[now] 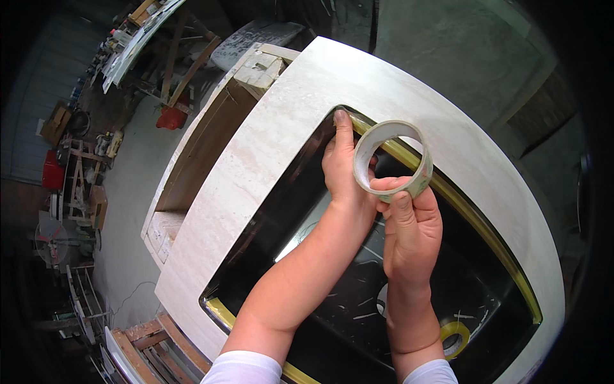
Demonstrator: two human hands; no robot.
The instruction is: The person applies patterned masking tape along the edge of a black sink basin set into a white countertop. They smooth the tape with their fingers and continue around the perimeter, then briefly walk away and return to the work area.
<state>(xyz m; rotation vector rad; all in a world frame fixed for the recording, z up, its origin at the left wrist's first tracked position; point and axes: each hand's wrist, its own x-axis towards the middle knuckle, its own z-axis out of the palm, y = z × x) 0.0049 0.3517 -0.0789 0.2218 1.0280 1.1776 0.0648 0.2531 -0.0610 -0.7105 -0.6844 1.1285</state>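
A black sink [332,301] sits in the cut-out of a pale, marble-patterned countertop [268,134]. Yellow tape [476,221] runs along parts of the sink's rim. My left hand [342,163] reaches to the far left corner of the rim, its thumb stretched out against the edge; its other fingers are mostly hidden behind a tape roll. That wide roll of clear tape [422,179] is pinched at its near side by my right hand [412,237], held up over the sink. A second roll, of yellow tape [455,339], rests in the basin beside my right forearm.
A wooden frame [198,166] stands along the countertop's left side. Slatted wooden pieces [160,349] are at the lower left. Farther left are a fan [52,240], a red object on the floor [171,118] and a cluttered workbench [144,41].
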